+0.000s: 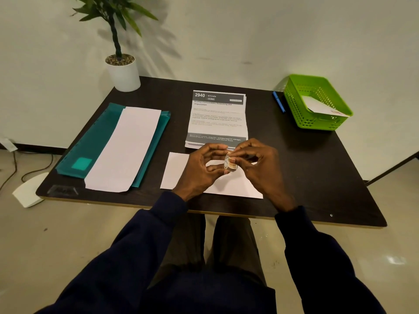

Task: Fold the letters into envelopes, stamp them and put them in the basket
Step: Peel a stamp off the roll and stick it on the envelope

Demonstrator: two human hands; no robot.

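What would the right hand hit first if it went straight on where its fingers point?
The right hand points toward the person's left, at the stamp roll it pinches; just beyond is the left hand, also holding it. Depth is unclear.

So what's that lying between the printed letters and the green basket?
A blue pen lies on the table between the printed letters and the green basket, close to the basket. The head view shows it.

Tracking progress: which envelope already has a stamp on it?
The envelope in the basket: a stamp shows at its corner. Those under the left hand and on the folder show none.
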